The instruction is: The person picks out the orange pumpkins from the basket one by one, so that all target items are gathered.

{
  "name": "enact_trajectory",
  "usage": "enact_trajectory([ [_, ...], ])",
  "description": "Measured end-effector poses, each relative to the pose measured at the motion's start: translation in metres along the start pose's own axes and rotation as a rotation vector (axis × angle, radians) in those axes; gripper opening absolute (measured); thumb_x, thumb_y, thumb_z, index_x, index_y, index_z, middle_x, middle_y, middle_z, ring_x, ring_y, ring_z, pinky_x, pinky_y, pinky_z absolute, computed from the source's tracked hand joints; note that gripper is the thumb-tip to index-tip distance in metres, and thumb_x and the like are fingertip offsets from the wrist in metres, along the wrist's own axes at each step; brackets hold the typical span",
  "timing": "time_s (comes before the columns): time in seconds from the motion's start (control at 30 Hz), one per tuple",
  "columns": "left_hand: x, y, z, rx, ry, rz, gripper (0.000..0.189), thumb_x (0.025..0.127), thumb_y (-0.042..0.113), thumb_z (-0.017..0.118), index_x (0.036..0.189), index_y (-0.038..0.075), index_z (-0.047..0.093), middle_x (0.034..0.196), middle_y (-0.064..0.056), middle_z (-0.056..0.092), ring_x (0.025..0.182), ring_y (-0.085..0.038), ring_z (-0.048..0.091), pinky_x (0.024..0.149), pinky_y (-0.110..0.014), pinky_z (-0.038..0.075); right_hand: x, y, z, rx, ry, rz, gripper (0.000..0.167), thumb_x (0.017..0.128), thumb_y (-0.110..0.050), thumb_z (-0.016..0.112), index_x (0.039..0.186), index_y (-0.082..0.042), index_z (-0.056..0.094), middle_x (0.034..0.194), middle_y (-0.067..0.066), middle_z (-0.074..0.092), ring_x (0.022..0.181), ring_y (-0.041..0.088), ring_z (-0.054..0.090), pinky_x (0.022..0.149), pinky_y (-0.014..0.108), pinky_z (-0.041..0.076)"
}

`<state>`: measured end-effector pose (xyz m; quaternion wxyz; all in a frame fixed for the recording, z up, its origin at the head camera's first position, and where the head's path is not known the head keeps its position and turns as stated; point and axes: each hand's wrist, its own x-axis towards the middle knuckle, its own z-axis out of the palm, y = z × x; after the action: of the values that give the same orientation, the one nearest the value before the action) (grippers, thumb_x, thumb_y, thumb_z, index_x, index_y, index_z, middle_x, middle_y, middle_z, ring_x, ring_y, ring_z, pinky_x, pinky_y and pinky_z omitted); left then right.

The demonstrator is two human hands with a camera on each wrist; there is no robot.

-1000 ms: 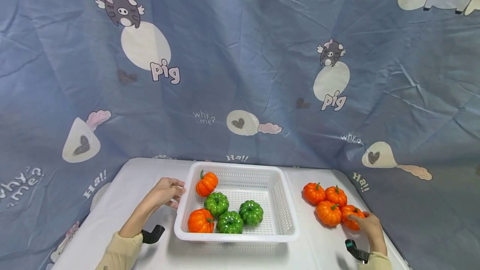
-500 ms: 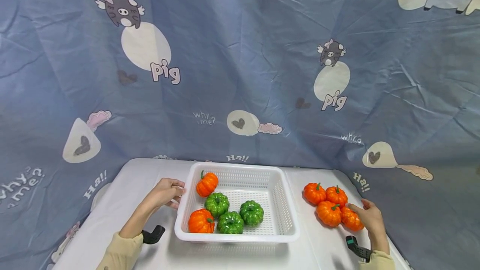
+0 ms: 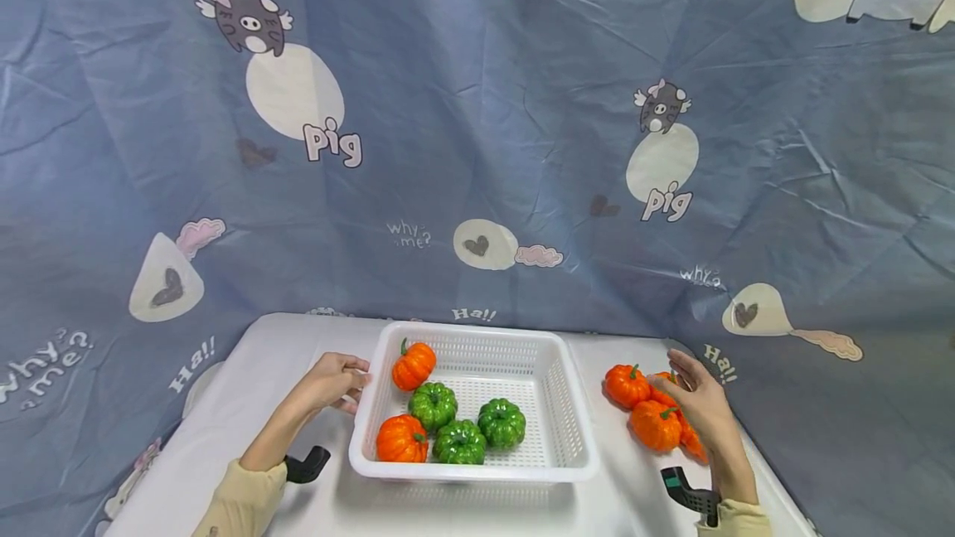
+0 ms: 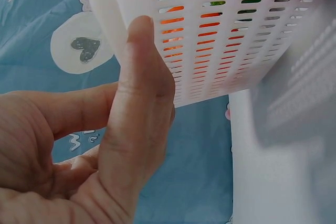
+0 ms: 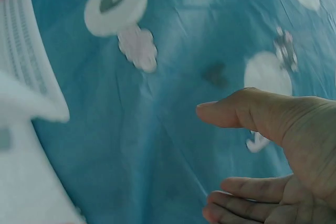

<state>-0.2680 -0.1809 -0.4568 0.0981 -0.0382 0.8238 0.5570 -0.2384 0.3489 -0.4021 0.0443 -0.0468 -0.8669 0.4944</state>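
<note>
A white perforated plastic basket (image 3: 522, 473) stands on the table with orange mini pumpkins (image 3: 401, 439) and green ones (image 3: 501, 424) inside. At its left side my left hand (image 3: 328, 381) touches the rim from outside. In the left wrist view, the thumb (image 4: 139, 72) lies against the slotted wall just under the rim. My right hand (image 3: 703, 404) hovers over the group of orange pumpkins (image 3: 655, 426) at the right, covering part of it. Its thumb and fingers are spread apart with nothing between them, as the right wrist view (image 5: 262, 166) of the hand shows.
A white-covered table (image 3: 306, 512) carries everything, with a blue cartoon-pig curtain (image 3: 477, 106) hanging close behind and along both sides. In the right wrist view, the basket's corner (image 5: 50, 111) shows at the left. Each wrist wears a black device (image 3: 306, 466).
My right hand has let go of the nearest right-hand pumpkin, lifted off it and moved up and left over the group. The left hand and the basket have stayed put.
</note>
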Motion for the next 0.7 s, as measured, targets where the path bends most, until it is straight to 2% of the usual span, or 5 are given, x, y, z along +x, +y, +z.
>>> enact_trajectory([
  [0.27,0.001,-0.001,0.001,-0.001,-0.002,-0.002,0.035,0.090,0.005,0.058,0.121,-0.012,0.056,0.091,-0.014,0.068,0.068,-0.017,0.065,0.058,-0.036,0.061,0.000,-0.009,0.021,-0.003,-0.027,-0.099,0.077,0.088,-0.028,0.071,0.147,-0.001,0.030,0.151,0.021,0.035,0.142,0.036,0.030,0.118,0.048,0.024],
  [0.43,0.002,0.000,0.002,-0.004,-0.001,-0.003,0.035,0.091,0.006,0.059,0.121,-0.011,0.056,0.090,-0.014,0.068,0.067,-0.017,0.064,0.057,-0.035,0.061,0.004,-0.013,0.036,-0.003,-0.074,-0.107,0.075,0.087,-0.027,0.072,0.147,-0.002,0.033,0.151,0.022,0.035,0.143,0.037,0.030,0.117,0.047,0.027],
  [0.5,0.002,0.000,0.002,-0.009,0.002,-0.006,0.034,0.090,0.006,0.059,0.121,-0.011,0.056,0.089,-0.013,0.067,0.067,-0.017,0.064,0.057,-0.035,0.061,0.004,-0.017,0.047,-0.001,-0.098,-0.108,0.075,0.087,-0.026,0.072,0.147,-0.003,0.034,0.151,0.023,0.035,0.143,0.038,0.029,0.114,0.049,0.032],
  [0.7,0.000,-0.002,0.001,-0.023,-0.007,0.000,0.034,0.091,0.005,0.059,0.120,-0.012,0.056,0.087,-0.014,0.068,0.066,-0.017,0.065,0.057,-0.035,0.061,0.010,-0.036,0.095,-0.003,-0.148,-0.171,0.073,0.082,-0.019,0.076,0.142,0.001,0.041,0.147,0.023,0.042,0.139,0.039,0.036,0.116,0.048,0.031],
])
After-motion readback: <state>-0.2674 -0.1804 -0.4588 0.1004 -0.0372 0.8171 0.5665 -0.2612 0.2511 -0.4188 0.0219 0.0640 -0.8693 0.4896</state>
